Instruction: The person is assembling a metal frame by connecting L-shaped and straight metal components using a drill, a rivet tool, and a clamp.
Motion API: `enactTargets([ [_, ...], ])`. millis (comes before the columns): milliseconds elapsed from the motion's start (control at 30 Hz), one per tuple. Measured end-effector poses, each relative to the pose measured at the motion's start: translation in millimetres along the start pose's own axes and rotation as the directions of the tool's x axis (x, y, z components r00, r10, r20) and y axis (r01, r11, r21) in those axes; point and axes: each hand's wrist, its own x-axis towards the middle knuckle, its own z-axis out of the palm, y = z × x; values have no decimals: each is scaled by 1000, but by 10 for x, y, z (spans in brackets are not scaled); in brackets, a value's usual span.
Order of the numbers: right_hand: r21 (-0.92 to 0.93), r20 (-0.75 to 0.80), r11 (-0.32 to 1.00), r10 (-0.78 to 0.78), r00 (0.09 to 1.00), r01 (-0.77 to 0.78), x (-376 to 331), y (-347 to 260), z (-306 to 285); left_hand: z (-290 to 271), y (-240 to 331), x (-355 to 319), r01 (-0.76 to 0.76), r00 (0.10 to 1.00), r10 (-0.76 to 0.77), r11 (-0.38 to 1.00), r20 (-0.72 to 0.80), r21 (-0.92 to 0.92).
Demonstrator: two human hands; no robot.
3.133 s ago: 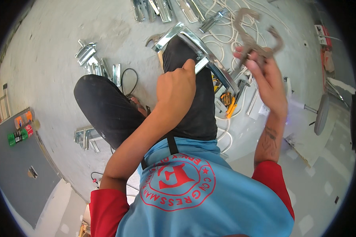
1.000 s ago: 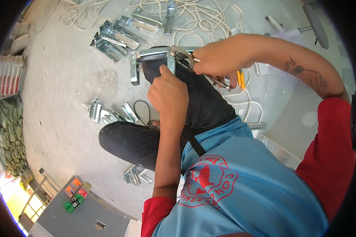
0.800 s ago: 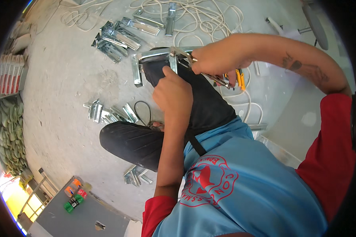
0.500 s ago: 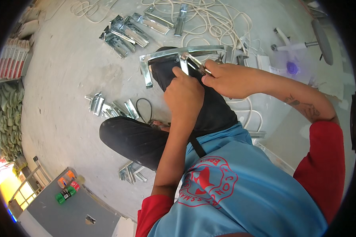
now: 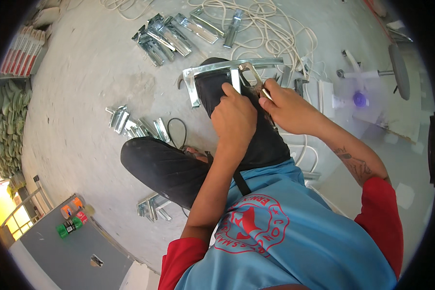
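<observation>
A piece of silvery metal channel (image 5: 256, 63) rests across my raised knee, with one end bent down at the left and a short arm standing off its middle. My left hand (image 5: 234, 113) is closed around that short arm, thumb pressed on it. My right hand (image 5: 290, 108) grips what look like clamp pliers (image 5: 253, 70), whose curved jaw sits at the joint between the short arm and the long channel. My fingers hide most of the handles. Beyond the channel's left end, a curved metal hook (image 5: 180, 82) pokes out; its rest is hidden.
Several cut metal channel pieces (image 5: 171, 36) lie on the floor ahead, more (image 5: 123, 123) to the left. A pale coiled cable (image 5: 275, 41) spreads at the far right, near a fan (image 5: 360, 99). Bottles (image 5: 72, 224) are on a grey board (image 5: 48, 251) at lower left.
My right hand and the pliers have shifted slightly down and right, and the jaw now shows a wider curve. My left hand keeps its hold. The whole view has shifted slightly.
</observation>
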Motion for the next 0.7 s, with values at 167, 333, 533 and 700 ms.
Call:
enactTargets([
  [167,-66,68,995,-73,995,78,40,2,-162,16,16,-11,-31,1000,31,999,4,35],
  [333,-92,90,995,-24,996,32,45,-123,-90,-23,30,2,4,998,-2,999,63,-41],
  [533,-64,36,987,-146,989,148,60,-111,21,-466,-67,-279,-95,985,122,973,118,-210],
  [700,-83,71,988,-124,990,130,101,-90,6,-955,-322,-254,-378,879,391,920,-272,103],
])
